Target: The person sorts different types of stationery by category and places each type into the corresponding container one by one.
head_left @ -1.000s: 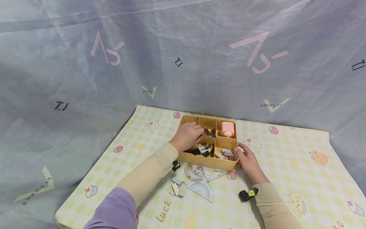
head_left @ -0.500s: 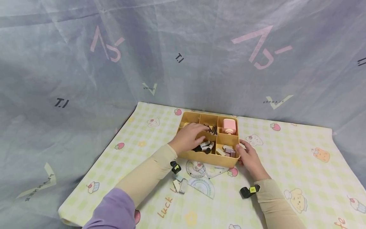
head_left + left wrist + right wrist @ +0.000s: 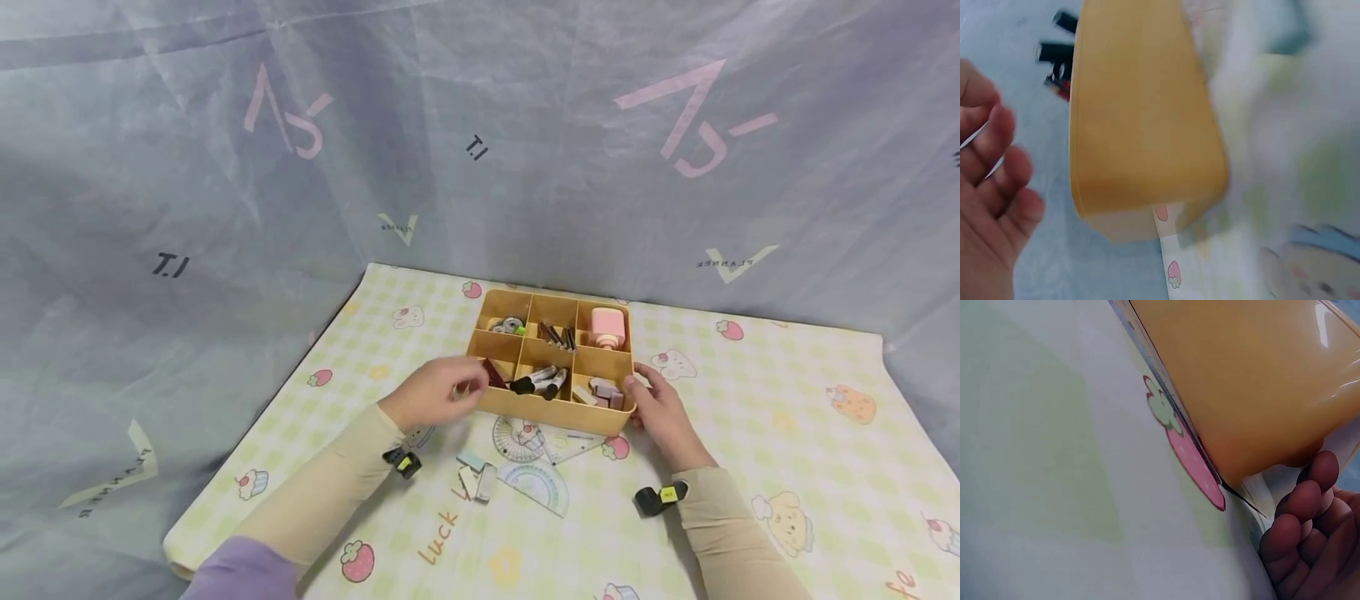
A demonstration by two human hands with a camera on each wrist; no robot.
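Note:
A yellow organizer box (image 3: 540, 411) with divided compartments stands on the cloth. My left hand (image 3: 438, 392) is off its front left corner, fingers loosely curled and holding nothing; the left wrist view shows the bare fingers (image 3: 1005, 181) beside the box wall. At the front right corner my right hand (image 3: 663, 421) holds the box, thumb at the rim and fingers outside. Front compartments contain a dark red piece (image 3: 493, 373), black-and-white markers (image 3: 542, 381) and eraser-like blocks (image 3: 602, 393). Behind them lie small grey round items (image 3: 508, 325), dark short sticks (image 3: 558, 336) and a pink bottle (image 3: 608, 325).
In front of the box lie a round protractor (image 3: 516, 439), a set square (image 3: 573, 444) and a semicircular protractor (image 3: 536, 485). Several small blocks (image 3: 472, 479) sit left of these. A grey curtain (image 3: 480, 150) hangs behind the checked tablecloth (image 3: 600, 542).
My left hand has drawn back from over the compartments, moving left and toward me, which uncovers the left compartments. The right hand stays at the box corner.

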